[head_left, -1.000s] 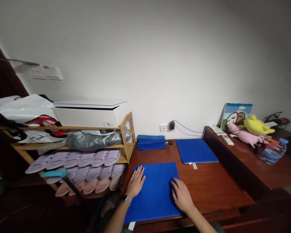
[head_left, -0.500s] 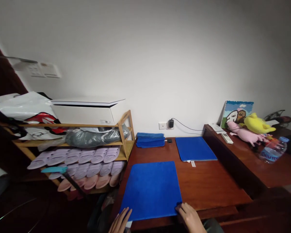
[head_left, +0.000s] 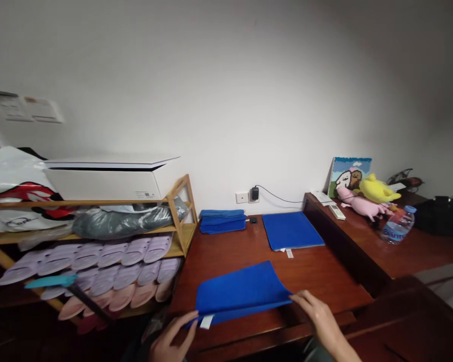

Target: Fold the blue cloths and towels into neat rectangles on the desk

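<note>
A blue cloth (head_left: 237, 286) lies on the near part of the brown wooden table, its front edge raised and folding back over itself. My left hand (head_left: 175, 336) pinches its near left corner, beside a white tag (head_left: 206, 322). The near right corner is pinched between the thumb and fingers of my right hand (head_left: 314, 312). Behind it lies a second flat blue cloth (head_left: 292, 230) with white tags at its front edge. A folded stack of blue cloths (head_left: 222, 221) sits at the table's back left.
Left of the table (head_left: 230, 249) stands a wooden shoe rack (head_left: 181, 236) with lilac and pink slippers and a white box (head_left: 101, 181) on top. A higher surface at right carries a plush pig (head_left: 362, 205), a yellow plush toy (head_left: 377, 189) and a plastic bottle (head_left: 398, 226).
Both hands have taken hold of the near cloth's front corners and lifted that edge up and away from me. The cloth lay flat before. My view has turned slightly right.
</note>
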Demonstrator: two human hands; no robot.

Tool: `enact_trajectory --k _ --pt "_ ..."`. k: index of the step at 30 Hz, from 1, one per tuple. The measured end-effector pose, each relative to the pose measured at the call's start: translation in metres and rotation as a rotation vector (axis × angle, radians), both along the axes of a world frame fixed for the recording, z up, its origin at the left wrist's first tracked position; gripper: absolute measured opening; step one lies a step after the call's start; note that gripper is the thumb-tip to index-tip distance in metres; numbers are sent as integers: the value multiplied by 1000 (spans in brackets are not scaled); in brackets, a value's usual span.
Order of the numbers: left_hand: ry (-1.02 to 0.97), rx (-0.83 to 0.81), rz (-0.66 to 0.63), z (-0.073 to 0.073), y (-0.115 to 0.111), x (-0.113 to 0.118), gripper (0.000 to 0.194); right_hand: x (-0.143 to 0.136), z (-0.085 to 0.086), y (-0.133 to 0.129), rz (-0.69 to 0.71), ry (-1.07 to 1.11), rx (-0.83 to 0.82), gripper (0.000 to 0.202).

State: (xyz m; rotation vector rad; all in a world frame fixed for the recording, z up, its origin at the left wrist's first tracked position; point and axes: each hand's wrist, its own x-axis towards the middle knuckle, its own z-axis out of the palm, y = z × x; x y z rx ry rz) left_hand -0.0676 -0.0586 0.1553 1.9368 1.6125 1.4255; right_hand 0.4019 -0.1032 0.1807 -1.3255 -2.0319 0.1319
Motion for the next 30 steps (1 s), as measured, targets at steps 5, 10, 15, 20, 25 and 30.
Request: enact_trajectory --k 5,10,15,20,25,30 --pt "-291 -33 -97 95 37 60 46 58 86 6 -71 84 29 40" --pt "-283 -52 -277 151 85 108 39 103 160 27 -135 88 28 34" --pt "-136 -173 -510 161 152 150 36 147 168 79 -163 5 -79 38" --pt "83 -65 -519 178 228 200 27 188 165 160 -232 -77 -53 29" --pt "108 104 -411 203 294 245 27 216 193 240 -382 -47 126 25" --pt "188 216 -348 194 323 272 30 240 184 284 -428 -6 236 29"
